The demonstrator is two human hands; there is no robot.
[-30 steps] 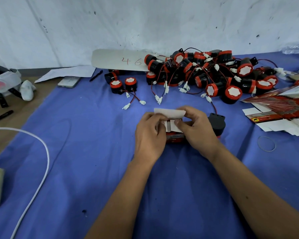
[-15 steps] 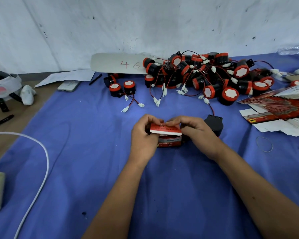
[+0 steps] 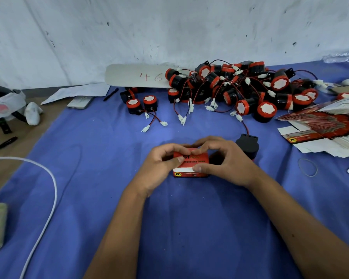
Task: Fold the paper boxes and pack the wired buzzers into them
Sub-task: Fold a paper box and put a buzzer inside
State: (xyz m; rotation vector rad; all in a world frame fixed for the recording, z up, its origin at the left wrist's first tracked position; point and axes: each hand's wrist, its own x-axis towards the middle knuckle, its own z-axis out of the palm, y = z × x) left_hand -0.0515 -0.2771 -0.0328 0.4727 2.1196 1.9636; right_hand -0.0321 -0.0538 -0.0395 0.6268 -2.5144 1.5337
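Note:
A small red paper box (image 3: 191,165) with white lettering stands on the blue cloth (image 3: 101,178) at the centre. My left hand (image 3: 161,168) grips its left end, thumb on the top flap. My right hand (image 3: 224,164) holds the right end, thumb on the front face and fingers curled over the top. A single black buzzer (image 3: 247,144) lies just right of my right hand, its red wire running back to a pile of red-and-black wired buzzers (image 3: 240,91). Flat unfolded boxes (image 3: 326,125) are fanned out at the right.
Two loose buzzers (image 3: 141,104) with white connectors lie left of the pile. A rubber band (image 3: 307,167) is at the right. A white cable (image 3: 48,198) curves at the left. A phone (image 3: 80,101), pens, papers and a white board marked "46" (image 3: 137,76) sit by the wall.
The box's white top flap stood up one second ago; it has since been folded down and the box now shows a closed red top under my fingers. Both hands stayed on the box.

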